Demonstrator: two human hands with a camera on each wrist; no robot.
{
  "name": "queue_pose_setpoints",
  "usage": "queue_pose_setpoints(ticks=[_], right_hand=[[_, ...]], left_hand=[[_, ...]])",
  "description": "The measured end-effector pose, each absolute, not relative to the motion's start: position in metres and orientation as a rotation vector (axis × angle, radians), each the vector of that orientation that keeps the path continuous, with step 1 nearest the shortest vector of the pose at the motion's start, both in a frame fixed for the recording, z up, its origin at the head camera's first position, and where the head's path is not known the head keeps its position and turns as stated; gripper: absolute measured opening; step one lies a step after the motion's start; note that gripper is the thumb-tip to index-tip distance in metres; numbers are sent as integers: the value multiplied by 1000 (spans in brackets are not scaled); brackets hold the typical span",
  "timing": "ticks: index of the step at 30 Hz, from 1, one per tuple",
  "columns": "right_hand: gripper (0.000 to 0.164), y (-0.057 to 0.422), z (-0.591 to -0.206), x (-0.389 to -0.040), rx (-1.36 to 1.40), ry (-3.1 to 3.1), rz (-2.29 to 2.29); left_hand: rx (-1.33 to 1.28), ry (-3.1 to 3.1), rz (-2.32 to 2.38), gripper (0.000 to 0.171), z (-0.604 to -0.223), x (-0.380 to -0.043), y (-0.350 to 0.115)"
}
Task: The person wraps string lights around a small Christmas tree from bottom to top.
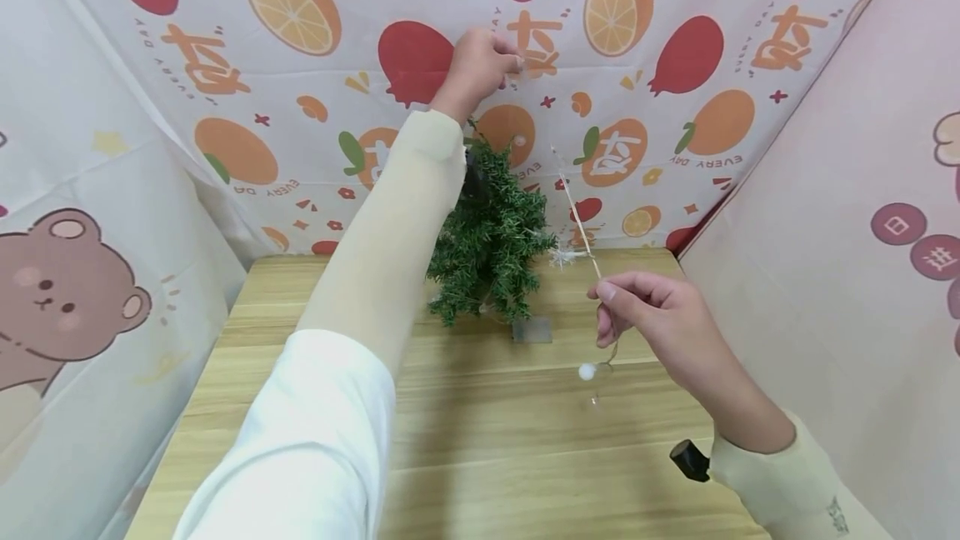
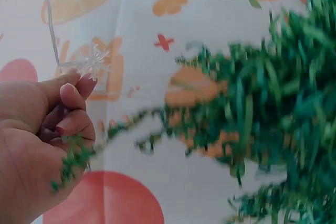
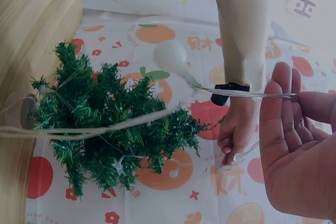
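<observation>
A small artificial Christmas tree (image 1: 491, 232) stands at the back of the table, partly behind my left forearm. Above its top, my left hand (image 1: 483, 65) pinches the string lights by the wire next to a clear snowflake (image 2: 94, 62). My right hand (image 1: 652, 315) is to the right of the tree and holds thin wire strands (image 3: 252, 94) of the string lights between thumb and fingers. A white ball (image 1: 587, 371) hangs below that hand. Another snowflake (image 1: 561, 257) dangles beside the tree, and a clear star (image 3: 119, 166) lies against its branches.
The wooden table (image 1: 525, 457) ends at a fruit-print cloth (image 1: 315, 90) behind the tree. Cloth also hangs on both sides. A grey square plate (image 1: 532, 330) shows at the tree's foot. A black wrist camera (image 1: 690, 461) sits on my right wrist.
</observation>
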State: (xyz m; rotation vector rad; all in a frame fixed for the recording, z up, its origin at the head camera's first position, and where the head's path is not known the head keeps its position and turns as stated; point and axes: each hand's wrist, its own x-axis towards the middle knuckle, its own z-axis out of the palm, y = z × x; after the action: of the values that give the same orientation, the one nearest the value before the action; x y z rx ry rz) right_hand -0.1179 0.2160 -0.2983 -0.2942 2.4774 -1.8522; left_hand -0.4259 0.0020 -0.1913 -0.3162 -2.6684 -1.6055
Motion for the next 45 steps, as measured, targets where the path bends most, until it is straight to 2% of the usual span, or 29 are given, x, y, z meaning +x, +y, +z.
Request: queue_pose_setpoints(ticks=[8,16,29,37,45], right_hand=[[27,208,-293,-110,-330,2495,-1809],[23,195,-280,-101,-448,2484,-1883],[15,157,-273,-96,-846,2262,-2033],[14,136,-276,-95,-867,2110,-2047],[14,126,-279,-94,-940,2065,-2075]], left_hand=[[-314,-2726,-1589,22,-203,-439,-19],[-288,-2632,-1799,24,-215,-434,-33],[-102,-2307,-2263,24,-246,-428,-68],[-40,-2044,-2526,22,-257,-424,-86],[-35,-1936,-2598,21,-263,-430,-95]])
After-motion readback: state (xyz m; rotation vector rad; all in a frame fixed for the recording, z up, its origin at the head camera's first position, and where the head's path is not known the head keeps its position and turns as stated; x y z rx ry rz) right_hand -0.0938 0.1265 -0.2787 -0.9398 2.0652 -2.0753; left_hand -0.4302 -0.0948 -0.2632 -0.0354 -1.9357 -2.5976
